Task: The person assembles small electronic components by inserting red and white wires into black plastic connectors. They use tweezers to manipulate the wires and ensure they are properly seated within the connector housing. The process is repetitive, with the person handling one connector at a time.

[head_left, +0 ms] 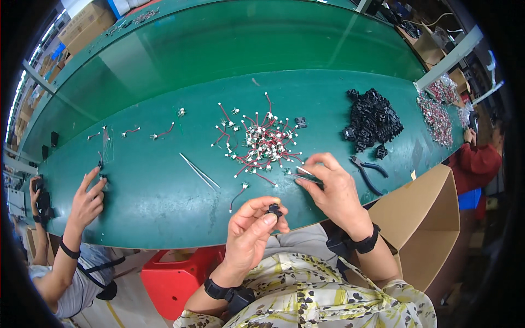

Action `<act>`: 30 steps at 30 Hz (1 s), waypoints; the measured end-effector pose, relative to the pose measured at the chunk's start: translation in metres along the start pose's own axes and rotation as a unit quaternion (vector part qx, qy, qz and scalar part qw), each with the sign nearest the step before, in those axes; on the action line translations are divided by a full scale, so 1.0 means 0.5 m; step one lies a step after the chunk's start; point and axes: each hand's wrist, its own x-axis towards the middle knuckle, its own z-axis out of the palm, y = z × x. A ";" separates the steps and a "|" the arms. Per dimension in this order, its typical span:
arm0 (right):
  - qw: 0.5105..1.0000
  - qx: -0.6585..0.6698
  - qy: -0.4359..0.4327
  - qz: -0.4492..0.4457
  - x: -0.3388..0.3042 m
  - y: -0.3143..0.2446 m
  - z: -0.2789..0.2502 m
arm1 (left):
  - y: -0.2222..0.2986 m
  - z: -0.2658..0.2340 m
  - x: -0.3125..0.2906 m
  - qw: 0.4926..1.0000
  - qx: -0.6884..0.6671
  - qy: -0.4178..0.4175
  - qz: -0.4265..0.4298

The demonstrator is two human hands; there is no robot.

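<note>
In the head view, we can make out dark printing on the closed brown cardboard box (87,24) at upper left, but it is too small and slanted for us to read.

The small black plastic part (274,210) is partly hidden by the fingers around it, so we cannot tell its full shape. The co-worker in a red sleeve (478,164) at the far right is cut off by the dark fisheye rim, and a co-worker's hand (87,202) at left holds something dark and hard to make out.

We see the left hand (252,227) pinched closed, thumb against fingertips, gripping the small black plastic part above the near edge of the green bench (147,180). The right hand (336,194) is partly curled, thumb and forefinger around thin silver metal tweezers (309,176). Their tips are near a small white connector (287,171); we cannot tell whether they touch it.

Beyond the hands lies a loose pile of white connectors with red wires (268,139). To its right, we find a heap of black plastic housings (374,117) and dark-blue-handled metal cutters (372,172). A second pair of tweezers (199,172) lies left of the pile.
</note>
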 end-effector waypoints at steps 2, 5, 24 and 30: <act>1.000 -0.020 0.008 -0.010 -0.006 0.009 0.010 | 0.003 0.005 -0.001 1.000 0.013 0.020 -0.005; 0.999 0.040 -0.001 0.016 -0.013 0.013 0.006 | 0.005 0.012 -0.001 0.998 0.040 0.041 -0.012; 0.914 0.387 -0.021 0.123 -0.051 0.013 -0.011 | -0.035 0.044 -0.007 0.982 0.143 0.106 0.063; 0.683 0.654 -0.177 0.272 -0.126 0.010 -0.048 | -0.045 0.073 0.001 0.986 0.147 0.054 0.064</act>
